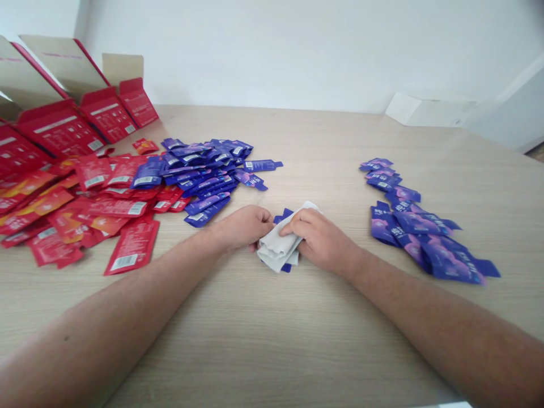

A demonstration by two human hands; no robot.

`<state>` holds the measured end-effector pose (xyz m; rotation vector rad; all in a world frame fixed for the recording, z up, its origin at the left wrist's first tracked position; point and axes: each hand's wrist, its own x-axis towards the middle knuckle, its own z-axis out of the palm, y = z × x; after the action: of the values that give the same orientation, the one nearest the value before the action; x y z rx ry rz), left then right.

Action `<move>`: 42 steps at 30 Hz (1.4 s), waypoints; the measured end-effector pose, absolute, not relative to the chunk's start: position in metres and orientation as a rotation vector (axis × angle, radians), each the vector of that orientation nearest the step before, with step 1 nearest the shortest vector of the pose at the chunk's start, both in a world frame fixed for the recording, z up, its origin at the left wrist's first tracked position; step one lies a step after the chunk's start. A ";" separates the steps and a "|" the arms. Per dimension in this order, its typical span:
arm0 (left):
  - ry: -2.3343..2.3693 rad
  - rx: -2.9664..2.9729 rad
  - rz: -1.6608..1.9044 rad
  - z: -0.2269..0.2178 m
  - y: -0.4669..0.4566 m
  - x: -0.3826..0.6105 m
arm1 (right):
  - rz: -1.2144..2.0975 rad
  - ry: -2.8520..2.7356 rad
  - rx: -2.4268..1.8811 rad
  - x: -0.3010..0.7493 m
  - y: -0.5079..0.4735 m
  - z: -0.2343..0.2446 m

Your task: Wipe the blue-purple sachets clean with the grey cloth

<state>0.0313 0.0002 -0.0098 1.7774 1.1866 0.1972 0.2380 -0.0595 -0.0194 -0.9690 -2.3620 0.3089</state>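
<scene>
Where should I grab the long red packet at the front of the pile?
Pinch the long red packet at its lower end, by the white barcode, coming from your side. That end sticks out away from the other packets, and it lies flat on the wooden table.

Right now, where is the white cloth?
In the head view, the white cloth is between the left hand and right hand, with a purple packet poking out.

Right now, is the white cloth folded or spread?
Folded: the white cloth shows layered edges between the left hand and right hand.
</scene>
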 end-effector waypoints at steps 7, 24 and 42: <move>1.160 1.703 0.157 -0.009 0.003 0.030 | 0.439 -2.540 -0.738 0.230 -0.071 -0.013; 1.143 1.667 0.267 -0.019 0.006 0.028 | 0.295 -2.479 -0.982 0.247 -0.057 -0.013; 1.084 1.716 0.243 -0.016 0.005 0.028 | 0.367 -2.448 -0.874 0.237 -0.060 -0.020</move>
<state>0.0283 0.0053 -0.0161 1.7159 1.0843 0.2432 0.2366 -0.0604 -0.0203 -0.8742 -2.4484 0.3669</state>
